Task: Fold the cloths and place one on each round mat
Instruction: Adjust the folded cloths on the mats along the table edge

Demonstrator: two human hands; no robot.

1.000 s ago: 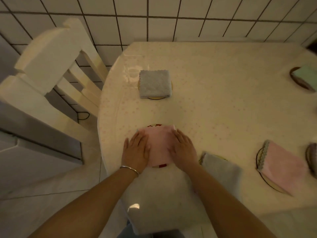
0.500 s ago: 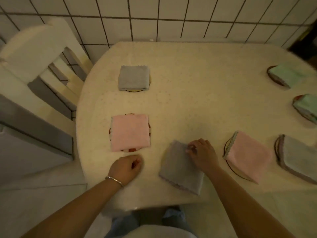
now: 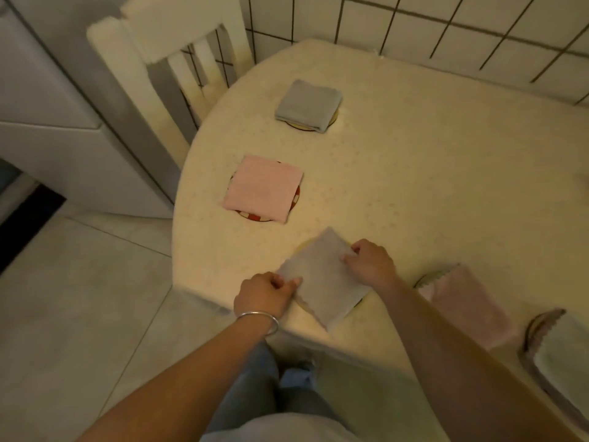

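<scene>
Two hands: left hand (image 3: 266, 293) & right hand (image 3: 371, 261) pinch grey cloth (image 3: 322, 280), table (image 3: 414, 161) edge at 6 o'clock; uneven tug may skew it off its mat (image 3: 302, 247).

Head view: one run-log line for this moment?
left hand: pinches grey cloth | right hand: pinches same cloth | cloth: over yellow round mat, table's near edge

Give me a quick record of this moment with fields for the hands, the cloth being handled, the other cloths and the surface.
left hand: pinches the near-left edge of the grey cloth
right hand: pinches its right edge
grey cloth: folded, lying over a round mat
pink cloth: folded on a red-patterned mat
far grey cloth: folded on a yellow mat
table: pale covering, by a tiled wall
</scene>
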